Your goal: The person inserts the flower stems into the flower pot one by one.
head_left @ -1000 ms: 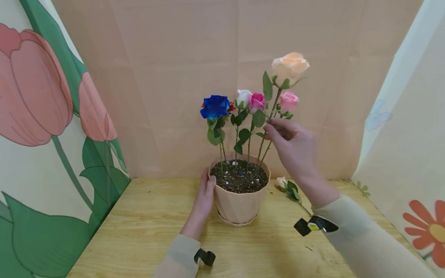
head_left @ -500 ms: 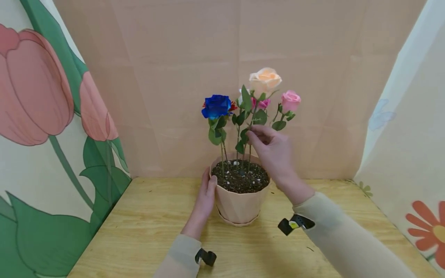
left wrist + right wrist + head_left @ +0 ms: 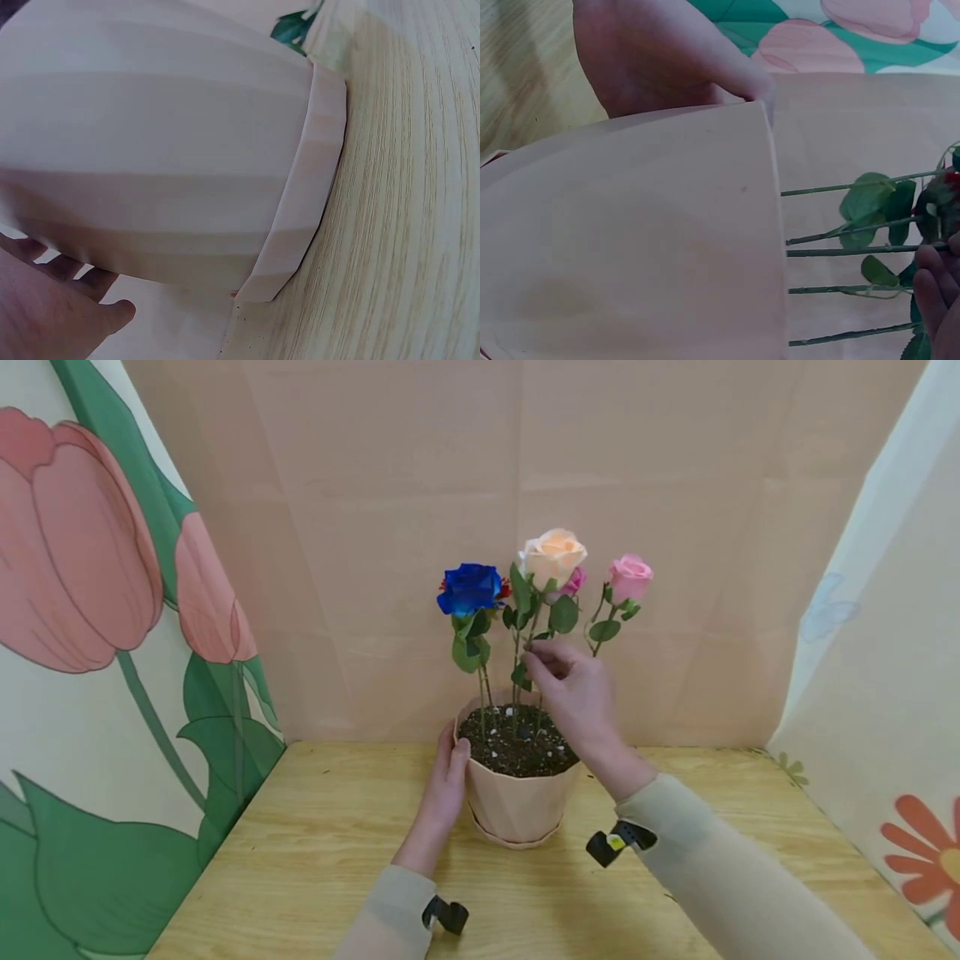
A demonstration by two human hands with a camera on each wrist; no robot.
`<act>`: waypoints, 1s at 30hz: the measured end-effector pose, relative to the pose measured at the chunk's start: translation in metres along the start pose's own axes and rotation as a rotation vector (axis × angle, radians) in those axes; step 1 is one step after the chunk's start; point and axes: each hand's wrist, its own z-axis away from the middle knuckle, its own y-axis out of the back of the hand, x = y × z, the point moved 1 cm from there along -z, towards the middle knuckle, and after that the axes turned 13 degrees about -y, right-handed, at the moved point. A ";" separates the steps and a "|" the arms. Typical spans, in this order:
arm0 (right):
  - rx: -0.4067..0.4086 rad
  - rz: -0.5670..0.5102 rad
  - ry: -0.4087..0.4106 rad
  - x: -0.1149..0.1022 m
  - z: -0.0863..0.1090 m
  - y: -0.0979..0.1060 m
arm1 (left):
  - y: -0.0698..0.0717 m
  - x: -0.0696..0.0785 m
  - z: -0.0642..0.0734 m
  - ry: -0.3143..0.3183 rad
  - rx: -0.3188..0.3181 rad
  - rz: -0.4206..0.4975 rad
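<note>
My right hand (image 3: 577, 697) pinches the stem of a peach rose (image 3: 553, 558) between thumb and fingers, above the soil (image 3: 513, 747). In the right wrist view, the fingers (image 3: 934, 281) show at the right edge among several green stems. My left hand (image 3: 442, 785) grips the left side of a pale pink flower pot (image 3: 521, 802), its thumb at the rim. Around the held stem stand a blue rose (image 3: 469, 589), a magenta rose (image 3: 576, 582) and a pink rose (image 3: 631, 578). A white rose is mostly hidden behind the peach one.
The pot stands on a matching saucer (image 3: 517, 838) on a wood-grain table (image 3: 337, 843). A plain pinkish cloth (image 3: 375, 527) hangs behind. Panels with painted flowers rise on the left (image 3: 82, 568) and right (image 3: 885, 677). Red petals peek from behind the blue rose.
My right hand has moved left and down with the peach rose, from beside the pink rose to over the pot's middle. The left hand has stayed on the pot.
</note>
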 end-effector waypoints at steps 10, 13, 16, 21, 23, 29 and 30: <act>-0.021 0.039 -0.044 0.007 0.000 -0.008 | 0.000 0.001 0.000 0.026 -0.004 -0.009; -0.034 0.070 -0.056 0.009 0.001 -0.009 | 0.001 0.000 0.000 0.017 -0.006 -0.008; -0.043 0.083 -0.058 0.012 0.001 -0.010 | 0.001 -0.001 0.000 0.017 -0.008 -0.007; -0.046 0.103 -0.053 0.017 0.002 -0.012 | 0.000 0.000 0.000 0.009 -0.003 -0.004; -0.044 0.111 -0.054 0.017 0.003 -0.013 | 0.000 0.000 0.000 0.006 0.000 -0.005; -0.046 0.115 -0.048 0.021 0.004 -0.016 | 0.000 0.002 0.000 0.017 0.006 -0.015; -0.045 0.116 -0.043 0.022 0.004 -0.017 | 0.000 0.002 0.000 0.019 0.005 -0.017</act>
